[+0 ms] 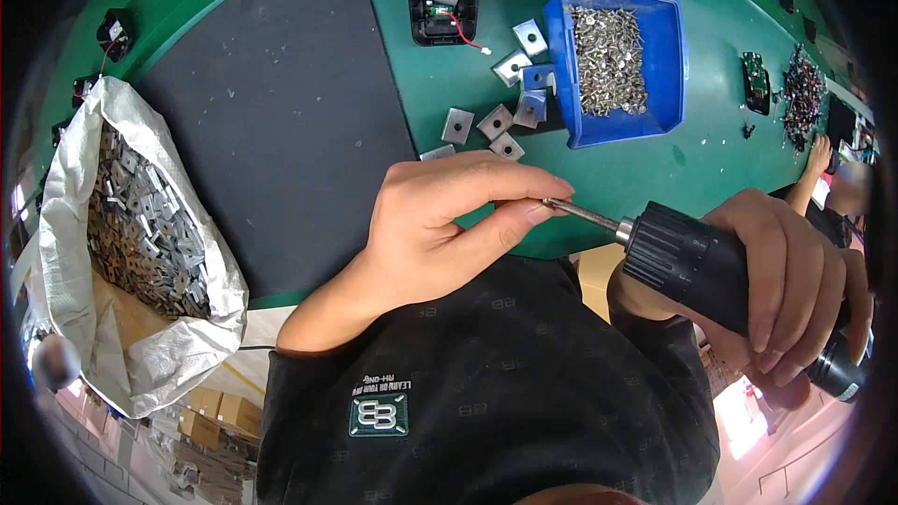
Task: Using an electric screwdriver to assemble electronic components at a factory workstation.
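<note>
My right hand is wrapped round a black power screwdriver, its bit pointing left toward my other hand. The thumb and forefinger of my left hand pinch a small screw at the bit's tip; the fingers hide most of it. Beyond the hands, several square metal plates with a centre hole lie loose on the green table. A blue bin holds a heap of screws. Farther back sits a black plastic housing with a metal plate and a red wire in it.
A black mat covers the table's left part. At the left edge stands a white woven sack full of metal plates. On the right are a circuit board and a pile of small parts. Another person's arm shows at far right.
</note>
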{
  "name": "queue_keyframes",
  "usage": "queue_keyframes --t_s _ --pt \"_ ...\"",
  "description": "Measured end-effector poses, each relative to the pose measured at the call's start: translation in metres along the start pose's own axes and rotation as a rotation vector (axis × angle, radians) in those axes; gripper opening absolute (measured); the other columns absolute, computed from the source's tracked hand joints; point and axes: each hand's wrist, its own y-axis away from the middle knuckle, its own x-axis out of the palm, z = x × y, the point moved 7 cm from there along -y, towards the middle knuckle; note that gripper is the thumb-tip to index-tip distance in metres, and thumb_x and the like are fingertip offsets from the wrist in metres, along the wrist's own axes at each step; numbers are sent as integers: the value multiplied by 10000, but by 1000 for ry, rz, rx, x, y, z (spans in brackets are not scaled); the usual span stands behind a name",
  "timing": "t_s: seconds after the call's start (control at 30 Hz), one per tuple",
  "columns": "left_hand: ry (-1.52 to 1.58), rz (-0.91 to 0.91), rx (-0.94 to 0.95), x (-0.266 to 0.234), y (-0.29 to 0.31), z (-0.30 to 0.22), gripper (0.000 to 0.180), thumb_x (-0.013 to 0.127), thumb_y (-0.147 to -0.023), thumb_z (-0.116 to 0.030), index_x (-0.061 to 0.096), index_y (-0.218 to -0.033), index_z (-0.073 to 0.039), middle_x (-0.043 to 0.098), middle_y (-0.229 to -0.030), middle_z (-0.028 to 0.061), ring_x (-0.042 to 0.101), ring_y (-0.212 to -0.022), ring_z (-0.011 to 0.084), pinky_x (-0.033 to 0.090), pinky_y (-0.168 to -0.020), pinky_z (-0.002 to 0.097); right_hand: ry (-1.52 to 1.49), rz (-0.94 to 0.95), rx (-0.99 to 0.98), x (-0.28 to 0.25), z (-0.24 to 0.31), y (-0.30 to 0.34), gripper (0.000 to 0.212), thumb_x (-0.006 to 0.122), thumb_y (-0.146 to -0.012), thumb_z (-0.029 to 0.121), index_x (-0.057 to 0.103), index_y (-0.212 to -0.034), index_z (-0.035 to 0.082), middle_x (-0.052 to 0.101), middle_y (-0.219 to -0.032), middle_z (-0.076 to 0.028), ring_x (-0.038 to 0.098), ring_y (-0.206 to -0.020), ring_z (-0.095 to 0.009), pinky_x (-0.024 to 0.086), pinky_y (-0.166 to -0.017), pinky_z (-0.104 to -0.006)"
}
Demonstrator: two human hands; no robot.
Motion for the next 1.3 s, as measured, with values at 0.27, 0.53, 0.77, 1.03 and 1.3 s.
queue_keyframes --t_s 0.27,0.53,0.77,1.03,1.3 --pt "-46 58 21 -2 -2 -4 150 638 -802 54 650 -950 73 682 -828 162 681 -758 221 528 -639 280 -46 124 68 4 -7 -5 325 814 -690 108 613 -945 116 656 -727 -21 642 -671 -138 558 -709 -251" --pt "-169 73 210 -2 -10 -2 205 659 -790 -9 655 -981 65 688 -868 160 676 -772 244 528 -673 305 -69 91 -32 -6 -10 -3 314 822 -672 96 627 -916 128 654 -692 -11 641 -639 -117 552 -686 -231" --pt "-836 3 436 -66 -41 -22 811 785 -657 -338 461 -1321 -2 534 -1289 179 489 -1209 347 370 -1014 416 22 12 78 -17 -20 -10 365 827 -646 50 614 -924 153 614 -658 41 587 -608 -82 515 -657 -205" --pt "-1005 82 114 -84 -71 15 919 822 -523 -98 439 -1357 -140 527 -1288 75 430 -1261 276 295 -1064 418 236 -31 142 -20 -44 -33 381 816 -646 100 589 -939 190 586 -678 84 552 -640 -47 451 -663 -205" --pt "-880 -16 258 -88 -74 11 676 808 -534 -158 584 -1172 -133 579 -1028 66 511 -1039 269 346 -979 413 456 7 215 -18 -84 -46 360 708 -727 143 559 -1053 177 548 -733 70 490 -667 -71 363 -692 -233"
